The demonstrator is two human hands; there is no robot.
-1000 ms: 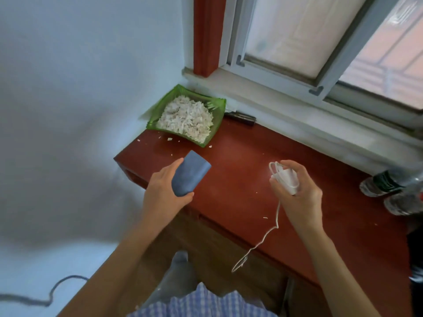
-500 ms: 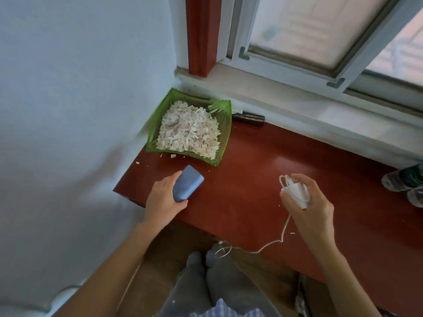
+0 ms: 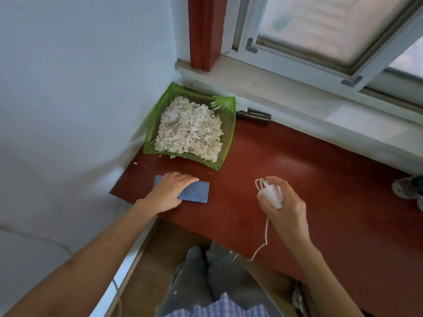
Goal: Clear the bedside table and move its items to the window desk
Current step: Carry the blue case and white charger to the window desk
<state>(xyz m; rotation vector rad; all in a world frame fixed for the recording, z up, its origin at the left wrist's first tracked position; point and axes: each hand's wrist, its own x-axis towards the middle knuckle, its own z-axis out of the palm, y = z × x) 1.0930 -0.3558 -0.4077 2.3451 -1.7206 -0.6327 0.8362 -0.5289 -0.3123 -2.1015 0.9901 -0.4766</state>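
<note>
Blue pouch (image 3: 194, 191): now lying flat on the red desk (image 3: 309, 179) near its left front corner, just in front of the green dish (image 3: 229, 143) of white shreds; half a second ago it was held tilted above the surface. Left hand (image 3: 170, 193): palm down on the pouch, fingers together and laid flat rather than curled round it as before. Right hand (image 3: 286, 204): fingers closed on the white charger (image 3: 271, 194) above the desk as earlier, its cord (image 3: 265, 234) trailing over the front edge.

A green dish (image 3: 229, 124) heaped with white paper scraps (image 3: 188, 131) sat in the corner, a dark bar (image 3: 254, 116) lying just beside it below the window sill (image 3: 286, 92).
</note>
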